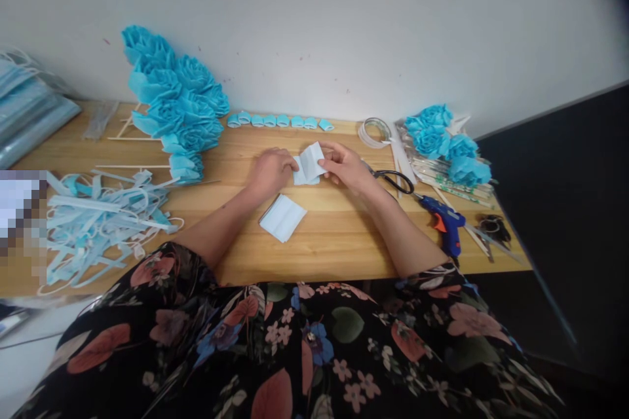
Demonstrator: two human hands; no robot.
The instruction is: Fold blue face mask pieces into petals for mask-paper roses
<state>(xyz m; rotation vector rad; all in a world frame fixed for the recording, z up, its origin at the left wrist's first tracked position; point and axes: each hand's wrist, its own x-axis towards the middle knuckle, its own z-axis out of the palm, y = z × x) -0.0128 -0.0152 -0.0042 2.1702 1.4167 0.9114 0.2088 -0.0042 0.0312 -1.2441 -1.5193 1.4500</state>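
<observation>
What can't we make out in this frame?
Head view:
- Some right hand fingertips: hidden behind the light-blue piece.
- Black loop handle: its other end is hidden by the right hand and wrist.
- Stack: layers too thin to count.
- Packs: cut off by left edge.
- Object at left: blurred by pixelation.

Blue crinkled roses (pixel 174 95) stand in a cluster at the upper left, above a tangled heap of pale strips and loops (pixel 101 222) at the left. Right of centre lie a tape roll (pixel 365 134) and black-handled scissors (pixel 394 173), with a blue glue gun (pixel 446 216) at the lower right of them.
</observation>
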